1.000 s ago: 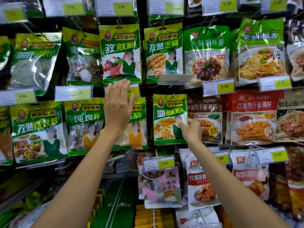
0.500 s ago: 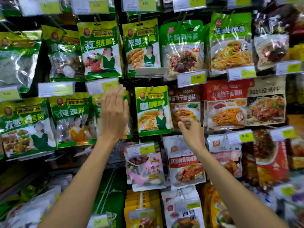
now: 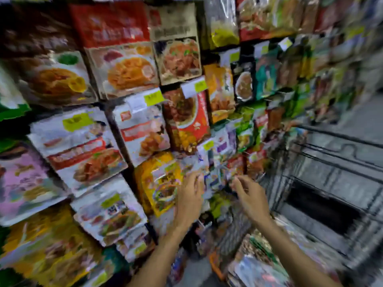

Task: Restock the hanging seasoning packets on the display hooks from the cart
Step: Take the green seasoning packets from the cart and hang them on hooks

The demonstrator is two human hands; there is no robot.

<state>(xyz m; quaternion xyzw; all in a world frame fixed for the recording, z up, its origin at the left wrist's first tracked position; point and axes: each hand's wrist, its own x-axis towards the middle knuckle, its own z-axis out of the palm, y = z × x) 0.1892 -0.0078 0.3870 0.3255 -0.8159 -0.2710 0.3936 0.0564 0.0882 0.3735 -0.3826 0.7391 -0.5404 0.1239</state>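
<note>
The head view is heavily blurred. Seasoning packets hang in rows on the display; a red packet (image 3: 187, 119) and a yellow packet (image 3: 159, 183) hang near the middle. My left hand (image 3: 189, 198) is raised in front of the yellow packet with fingers straight and holds nothing. My right hand (image 3: 249, 195) hovers a little to the right, fingers loosely curled, nothing visibly in it. Loose packets (image 3: 259, 264) lie in the cart at the bottom right, below my right forearm.
The wire cart (image 3: 335, 175) stands at the right, its dark basket wall close to the display. Yellow price tags (image 3: 153, 98) stick out from the hooks. A grey floor (image 3: 360, 119) shows at the far right.
The view has swung right and down, from the green packets to the red and yellow ones and the cart. Both hands have dropped away from the upper packets and come closer together.
</note>
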